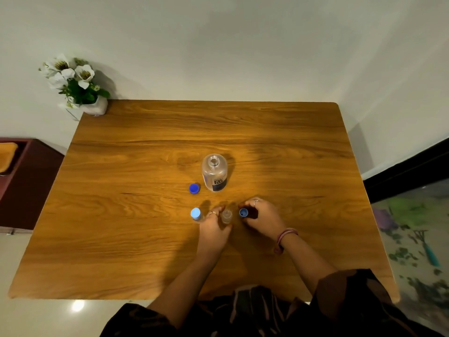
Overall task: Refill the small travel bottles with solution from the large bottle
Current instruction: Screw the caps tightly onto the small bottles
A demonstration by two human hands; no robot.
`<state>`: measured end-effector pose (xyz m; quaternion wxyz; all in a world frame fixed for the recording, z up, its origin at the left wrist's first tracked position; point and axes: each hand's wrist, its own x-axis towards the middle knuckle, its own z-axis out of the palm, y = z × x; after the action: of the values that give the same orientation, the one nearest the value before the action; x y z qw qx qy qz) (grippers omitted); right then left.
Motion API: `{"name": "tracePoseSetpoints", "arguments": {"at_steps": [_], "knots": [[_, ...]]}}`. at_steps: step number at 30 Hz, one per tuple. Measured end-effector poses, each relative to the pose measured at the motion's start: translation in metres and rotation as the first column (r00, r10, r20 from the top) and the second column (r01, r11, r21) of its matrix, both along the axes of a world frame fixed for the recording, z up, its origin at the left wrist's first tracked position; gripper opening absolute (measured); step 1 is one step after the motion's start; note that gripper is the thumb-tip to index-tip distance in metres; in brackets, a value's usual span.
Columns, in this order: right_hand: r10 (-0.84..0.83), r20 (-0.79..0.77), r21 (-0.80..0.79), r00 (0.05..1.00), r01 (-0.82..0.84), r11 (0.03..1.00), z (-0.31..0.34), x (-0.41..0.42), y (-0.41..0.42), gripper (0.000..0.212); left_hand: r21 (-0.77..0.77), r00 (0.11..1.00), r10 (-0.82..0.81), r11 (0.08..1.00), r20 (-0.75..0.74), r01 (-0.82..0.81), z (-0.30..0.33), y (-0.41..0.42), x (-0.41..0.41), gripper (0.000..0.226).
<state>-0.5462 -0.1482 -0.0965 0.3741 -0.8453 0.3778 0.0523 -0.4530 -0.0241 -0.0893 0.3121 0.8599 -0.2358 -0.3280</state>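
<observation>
The left hand [215,223] curls round a small clear uncapped travel bottle [226,216] standing on the wooden desk [121,215], thumb on its near side. Just to the right, the right hand [261,216] pinches a small blue cap [243,212], open side up — fingers curled over it. Just left of the left hand stands a second small clear bottle with a light-blue cap [196,214], touching or nearly touching the knuckles. Beyond both hands the large clear bottle with a dark label [214,173] stands open, its dark-blue round cap [194,188] lying on the desk beside it — to its left. A white pot of white flowers [77,86] sits at the far-left corner.
</observation>
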Motion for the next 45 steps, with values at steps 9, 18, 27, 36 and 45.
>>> {"name": "tracePoseSetpoints", "arguments": {"at_steps": [9,18,27,36,45], "knots": [[-0.065,0.031,0.033,0.997,0.064,0.997,0.005,-0.005,-0.005,0.04,-0.035,0.999,0.033,0.999,-0.004,-0.033,-0.001,-0.004,-0.001,0.049],[-0.169,0.274,0.232,0.947,0.106,0.967,0.027,-0.012,-0.031,0.034,-0.249,0.998,-0.034,0.968,-0.051,0.02,0.044,-0.012,-0.001,0.043],[-0.215,0.557,0.318,0.802,0.033,0.948,0.103,0.012,-0.06,0.037,-0.472,0.997,-0.035,0.881,-0.071,-0.003,0.125,-0.035,0.024,0.045],[-0.284,0.76,0.37,0.584,-0.03,0.929,0.218,0.038,-0.076,0.037,-0.611,1.0,-0.019,0.792,-0.02,0.003,0.223,-0.056,0.059,0.041],[-0.194,0.888,0.279,0.417,-0.152,0.948,0.33,0.052,-0.086,0.02,-0.719,0.999,-0.016,0.694,0.042,0.041,0.306,-0.077,0.073,0.036]]}}
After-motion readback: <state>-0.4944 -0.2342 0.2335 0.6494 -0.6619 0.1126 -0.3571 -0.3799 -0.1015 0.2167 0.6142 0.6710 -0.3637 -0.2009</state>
